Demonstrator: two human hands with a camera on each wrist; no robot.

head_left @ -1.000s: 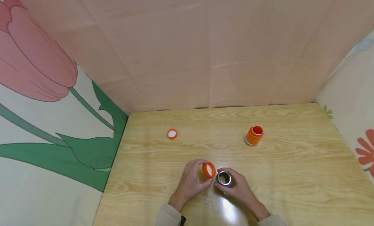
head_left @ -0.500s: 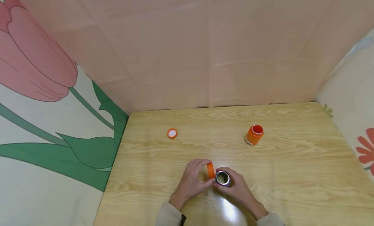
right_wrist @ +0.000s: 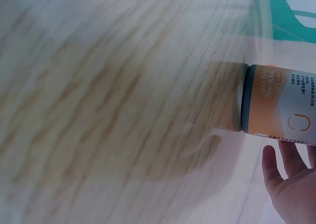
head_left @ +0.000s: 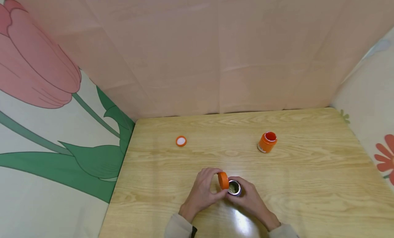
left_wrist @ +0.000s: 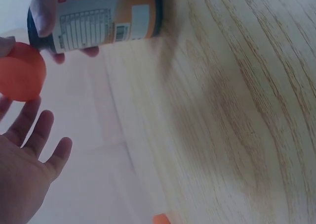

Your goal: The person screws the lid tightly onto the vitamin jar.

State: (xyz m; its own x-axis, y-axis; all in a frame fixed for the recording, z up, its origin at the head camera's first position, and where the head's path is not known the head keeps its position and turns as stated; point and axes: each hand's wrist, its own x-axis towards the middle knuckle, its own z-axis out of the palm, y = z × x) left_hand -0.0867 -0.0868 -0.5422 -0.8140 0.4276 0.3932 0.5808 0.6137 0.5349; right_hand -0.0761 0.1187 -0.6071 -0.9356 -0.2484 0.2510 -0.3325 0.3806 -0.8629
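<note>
In the head view my left hand (head_left: 201, 190) pinches an orange screw cap (head_left: 223, 181) between thumb and fingertips. The cap is tilted at the left edge of a bottle's mouth, its orange outside showing. My right hand (head_left: 250, 200) grips that dark-rimmed bottle (head_left: 237, 193), which is uncapped and upright on the table; something pale greenish lies inside. The left wrist view shows the cap (left_wrist: 22, 73) close to the neck of the labelled bottle (left_wrist: 98, 23). From the right wrist, the bottle's label (right_wrist: 281, 105) looks orange and white, with fingers below it.
An uncapped orange jar (head_left: 266, 145) with a red inside stands toward the back right of the wooden table (head_left: 307, 183). Another orange cap (head_left: 181, 141) lies at the back left, white liner up. Walls border the table behind and at both sides.
My left hand has turned the cap so its white inside is hidden, and shifted it right to the bottle's mouth. The bottle has moved slightly left in my right hand.
</note>
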